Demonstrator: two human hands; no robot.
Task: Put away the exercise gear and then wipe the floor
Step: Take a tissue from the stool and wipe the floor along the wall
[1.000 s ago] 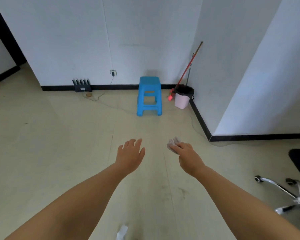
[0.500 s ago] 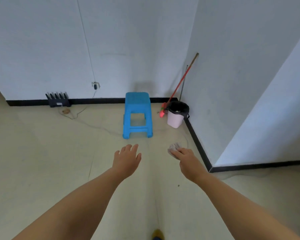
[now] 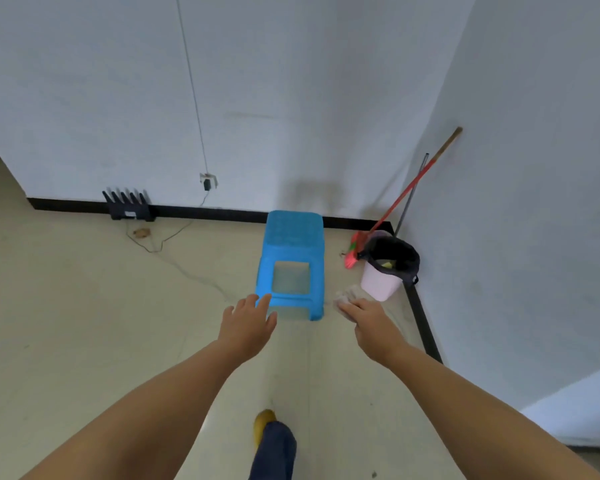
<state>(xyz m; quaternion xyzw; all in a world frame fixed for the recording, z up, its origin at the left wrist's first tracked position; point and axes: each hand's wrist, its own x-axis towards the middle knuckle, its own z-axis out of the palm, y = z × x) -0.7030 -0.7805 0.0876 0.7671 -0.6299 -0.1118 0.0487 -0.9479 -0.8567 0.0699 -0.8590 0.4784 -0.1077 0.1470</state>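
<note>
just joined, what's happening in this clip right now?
A person is on foot facing a room corner, both arms out in front. The right hand grips a crumpled whitish wad, probably tissue or a cloth. The left hand is spread and holds nothing. Ahead stand a blue stool and a pink bin with a black liner, a broom leaning beside it.

The person has walked toward the corner: the blue plastic stool (image 3: 291, 261) and the pink bin with its black liner (image 3: 388, 268) now stand much nearer both hands than a second ago. The left hand (image 3: 248, 325), fingers spread, now overlaps the stool's front edge. The right hand (image 3: 369, 323), pinching a crumpled tissue (image 3: 345, 295), has come just beside the bin. A yellow shoe (image 3: 264, 422) and dark trouser leg (image 3: 274, 452) have stepped into view; the office chair base has gone.
</note>
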